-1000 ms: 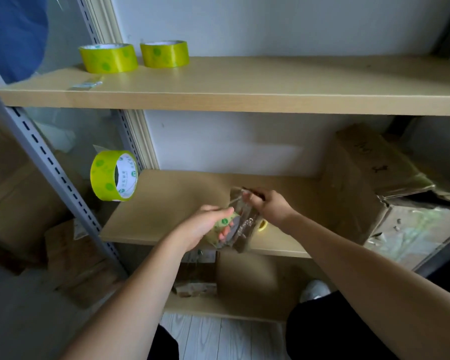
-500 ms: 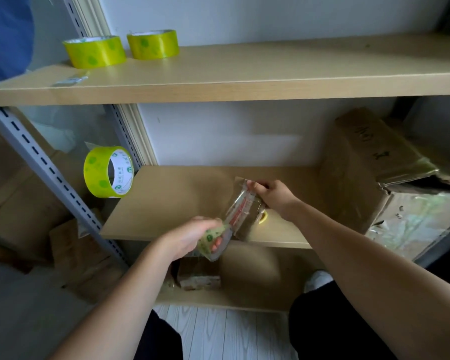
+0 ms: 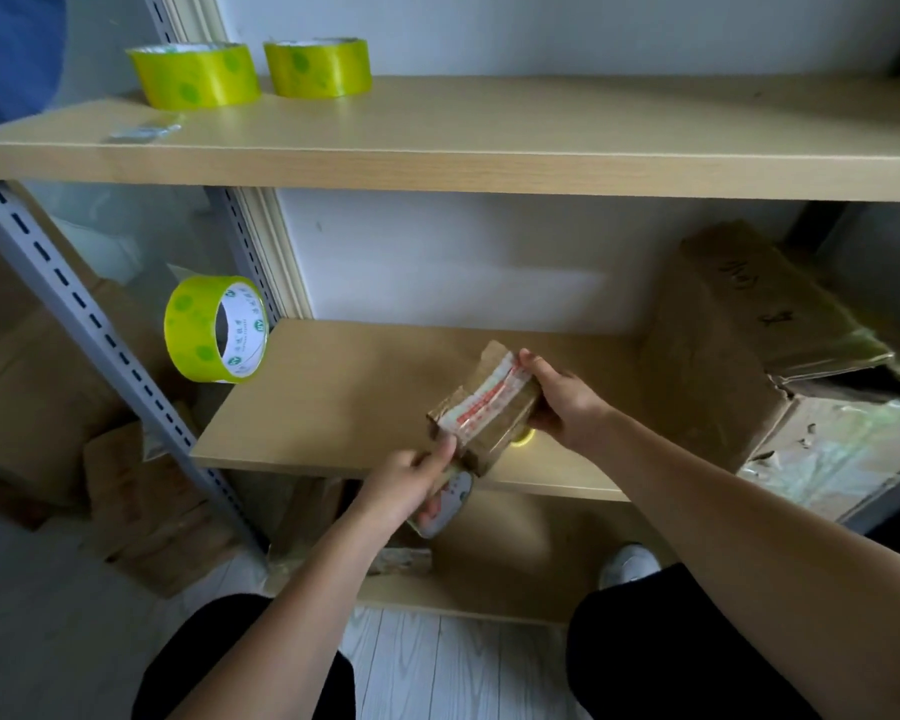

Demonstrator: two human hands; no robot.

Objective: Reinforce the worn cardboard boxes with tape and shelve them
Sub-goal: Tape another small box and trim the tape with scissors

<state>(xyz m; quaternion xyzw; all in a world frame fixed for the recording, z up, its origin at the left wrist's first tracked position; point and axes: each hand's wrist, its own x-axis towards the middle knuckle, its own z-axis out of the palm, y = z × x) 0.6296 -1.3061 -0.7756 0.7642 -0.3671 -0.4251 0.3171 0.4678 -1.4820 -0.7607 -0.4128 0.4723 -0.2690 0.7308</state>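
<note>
Head view: the taping step is in hand. The right hand grasps a small box by its far-right end and holds it in the air over the near edge of the middle shelf. The box already carries printed red-and-white tape along its top. The left hand curls round a tape roll just below the box's near-left corner, thumb up against that corner; a strip seems to run from roll to box, though it is hard to make out.

Next, I judge, the roll should be drawn round the box while the right hand keeps it steady, then the strip torn and pressed flat. Shelving comes after. A big worn box sits at the shelf's right.
</note>
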